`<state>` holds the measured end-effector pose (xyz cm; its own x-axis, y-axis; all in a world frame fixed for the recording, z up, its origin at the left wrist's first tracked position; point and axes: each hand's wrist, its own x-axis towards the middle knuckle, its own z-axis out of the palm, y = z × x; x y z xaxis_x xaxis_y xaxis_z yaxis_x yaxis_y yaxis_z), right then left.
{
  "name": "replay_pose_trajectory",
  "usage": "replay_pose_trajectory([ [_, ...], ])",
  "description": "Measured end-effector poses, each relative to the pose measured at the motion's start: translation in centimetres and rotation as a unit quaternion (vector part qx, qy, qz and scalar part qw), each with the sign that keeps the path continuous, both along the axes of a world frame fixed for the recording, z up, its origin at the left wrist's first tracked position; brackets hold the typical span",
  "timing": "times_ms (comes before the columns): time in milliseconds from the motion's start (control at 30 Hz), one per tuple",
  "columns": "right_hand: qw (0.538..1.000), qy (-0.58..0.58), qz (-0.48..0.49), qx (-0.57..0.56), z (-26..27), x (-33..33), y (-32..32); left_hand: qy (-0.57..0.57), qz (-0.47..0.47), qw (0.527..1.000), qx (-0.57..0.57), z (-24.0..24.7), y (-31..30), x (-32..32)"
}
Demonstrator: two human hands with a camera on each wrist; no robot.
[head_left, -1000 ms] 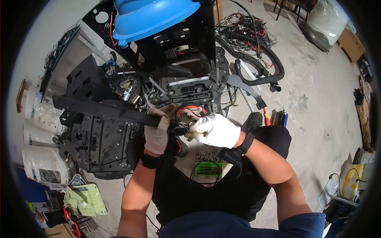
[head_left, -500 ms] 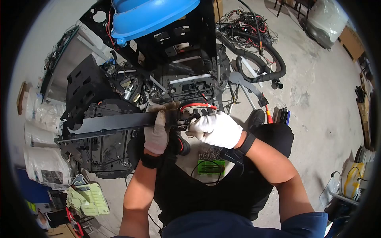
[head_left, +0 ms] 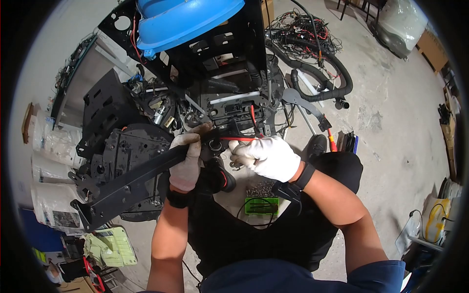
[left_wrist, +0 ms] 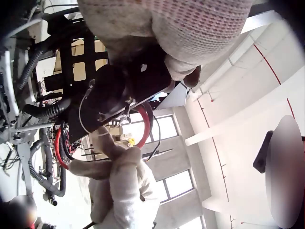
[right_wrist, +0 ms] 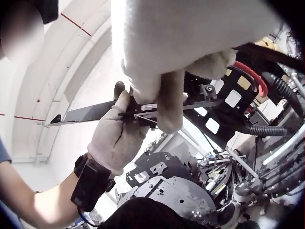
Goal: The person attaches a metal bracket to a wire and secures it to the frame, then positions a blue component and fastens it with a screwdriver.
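The far end of the bar (head_left: 132,180), out at the lower left over the round plate (head_left: 117,149), carries a bent plate with a sharp-looking edge. The long black bar looks like folded metal: stiff, unlikely to flex, and probably heavy enough that this free length tips or swings if the hold slackens. The edges are probably hard on bare skin.

Next comes the left hand (head_left: 185,166), gloved and gripping the bar near its right end, fingers wrapped round it. That steadies the end being worked on but leaves a long overhang, so a hold closer to the middle would likely balance better. The glove fabric may slide a little on smooth metal.

At the bar's right end sits a round fitting (head_left: 215,145), which looks solid; it could serve as a counter-hold if it is fixed firmly.

The red cable (head_left: 237,139) runs from there into the right hand (head_left: 271,158), whose fingers are curled and seem to hold it, though the exact pinch is hidden. The cable looks springy, bendable but thick, and is best held along its sheath, without tugging its end.
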<state>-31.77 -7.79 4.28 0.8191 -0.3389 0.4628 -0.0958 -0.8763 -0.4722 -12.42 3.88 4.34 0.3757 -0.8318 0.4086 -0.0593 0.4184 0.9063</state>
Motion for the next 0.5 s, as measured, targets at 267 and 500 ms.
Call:
replay_pose_trajectory([
  [267,0.989,-0.127,-0.059,-0.057,-1.1,-0.3,-0.5,0.045,-0.007,0.999,0.018,0.7,0.3,0.3],
  [500,0.98,-0.146,-0.094,0.097,1.3,-0.6,-0.2,0.02,-0.02,1.0,0.003,0.8,0.0,0.0],
])
